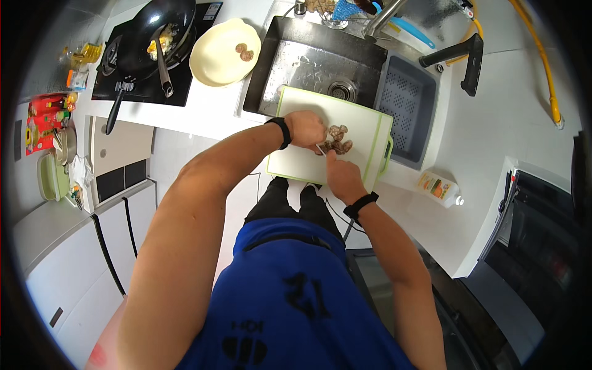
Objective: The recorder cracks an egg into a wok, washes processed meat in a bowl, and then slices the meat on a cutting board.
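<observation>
A white cutting board with a green rim (pixel 300 164) lies over the near edge of the sink. Several brown, knobbly food pieces (pixel 339 133), perhaps mushrooms or ginger, rest on it. My left hand (pixel 306 128) is closed at their left side, with a small pale, narrow thing (pixel 320 149) showing below its fingers; what that is, I cannot tell. My right hand (pixel 344 178) touches the lower pieces with an extended finger, its other fingers curled. Whether it holds anything is hidden. Two brown pieces (pixel 246 55) sit in a cream oval dish (pixel 208 55) on the counter, left of the sink.
Behind the board is the steel sink (pixel 319 60), with a grey perforated basket (pixel 402 92) at its right and a faucet (pixel 381 21) above. A wok (pixel 134 51) holding egg and a spatula (pixel 163 69) stands on the stove at left. A plastic bottle (pixel 437 188) lies at right.
</observation>
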`<action>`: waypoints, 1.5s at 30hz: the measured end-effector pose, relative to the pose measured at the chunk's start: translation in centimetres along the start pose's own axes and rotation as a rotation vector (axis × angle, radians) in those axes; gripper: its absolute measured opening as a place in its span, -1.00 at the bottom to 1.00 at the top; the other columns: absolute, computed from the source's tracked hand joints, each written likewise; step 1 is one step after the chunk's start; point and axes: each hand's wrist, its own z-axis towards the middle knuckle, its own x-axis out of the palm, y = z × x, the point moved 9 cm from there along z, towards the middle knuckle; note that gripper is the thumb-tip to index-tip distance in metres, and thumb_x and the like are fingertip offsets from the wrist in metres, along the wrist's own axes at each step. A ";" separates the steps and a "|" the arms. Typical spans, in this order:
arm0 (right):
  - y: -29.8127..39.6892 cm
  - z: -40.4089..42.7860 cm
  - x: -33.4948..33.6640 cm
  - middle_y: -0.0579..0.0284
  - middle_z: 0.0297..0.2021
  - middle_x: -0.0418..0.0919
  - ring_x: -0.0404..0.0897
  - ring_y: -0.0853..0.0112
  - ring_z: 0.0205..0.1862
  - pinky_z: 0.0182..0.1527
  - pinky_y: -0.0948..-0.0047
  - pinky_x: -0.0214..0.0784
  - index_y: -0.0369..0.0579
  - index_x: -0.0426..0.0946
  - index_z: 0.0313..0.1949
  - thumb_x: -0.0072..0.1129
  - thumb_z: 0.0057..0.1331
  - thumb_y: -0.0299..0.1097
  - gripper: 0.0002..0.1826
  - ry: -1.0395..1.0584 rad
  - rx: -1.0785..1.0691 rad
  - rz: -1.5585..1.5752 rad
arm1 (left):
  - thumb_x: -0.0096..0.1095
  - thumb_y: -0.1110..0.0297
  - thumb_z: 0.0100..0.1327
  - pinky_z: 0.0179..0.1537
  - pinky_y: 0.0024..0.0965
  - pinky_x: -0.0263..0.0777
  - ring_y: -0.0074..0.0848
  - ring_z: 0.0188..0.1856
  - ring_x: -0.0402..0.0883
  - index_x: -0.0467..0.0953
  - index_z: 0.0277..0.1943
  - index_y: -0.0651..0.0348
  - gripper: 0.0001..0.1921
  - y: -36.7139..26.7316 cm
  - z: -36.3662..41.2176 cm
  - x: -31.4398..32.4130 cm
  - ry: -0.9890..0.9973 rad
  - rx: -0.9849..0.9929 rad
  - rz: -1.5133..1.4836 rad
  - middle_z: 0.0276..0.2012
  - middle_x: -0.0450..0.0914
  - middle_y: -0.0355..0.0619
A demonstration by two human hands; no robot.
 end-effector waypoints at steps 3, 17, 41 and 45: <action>-1.0 0.1 1.3 -0.05 -0.55 0.65 0.71 0.00 -0.47 -0.38 0.02 0.54 -0.22 0.36 -0.11 -0.02 0.36 -0.44 -0.84 -0.004 0.000 0.023 | 0.37 -0.06 0.23 -0.08 -0.13 0.61 -0.16 -0.08 0.72 0.69 -0.31 0.17 -0.61 -0.4 0.4 0.1 -0.011 -0.033 -0.001 -0.27 0.71 -0.05; -3.2 -1.7 -0.5 -0.03 -0.64 0.55 0.60 -0.06 -0.57 -0.46 -0.05 0.42 -0.14 0.31 -0.17 0.02 0.51 -0.28 -0.80 -0.244 -0.023 0.321 | 0.30 -0.10 0.34 0.06 -0.08 0.49 -0.03 -0.03 0.65 0.64 -0.10 0.29 -0.49 2.4 -7.4 -11.7 -0.775 -0.262 -0.226 -0.11 0.69 0.10; -2.9 -3.9 2.5 0.00 -0.60 0.58 0.64 -0.02 -0.50 -0.41 -0.02 0.46 -0.12 0.41 -0.11 0.00 0.46 -0.29 -0.83 -0.124 -0.036 0.302 | 0.15 0.31 0.33 -0.10 -0.04 0.63 -0.01 -0.12 0.73 0.69 -0.17 0.16 -0.80 26.0 -15.8 -3.0 -0.276 -0.900 0.128 -0.06 0.65 0.19; -4.3 -3.5 2.2 0.00 -0.60 0.58 0.62 -0.05 -0.51 -0.39 -0.03 0.45 -0.12 0.39 -0.08 0.05 0.46 -0.28 -0.81 -0.150 0.036 0.316 | 0.19 0.29 0.31 -0.10 -0.02 0.62 -0.03 -0.13 0.73 0.69 -0.17 0.19 -0.79 25.7 -15.6 -4.2 -0.202 -0.985 0.087 -0.05 0.65 0.16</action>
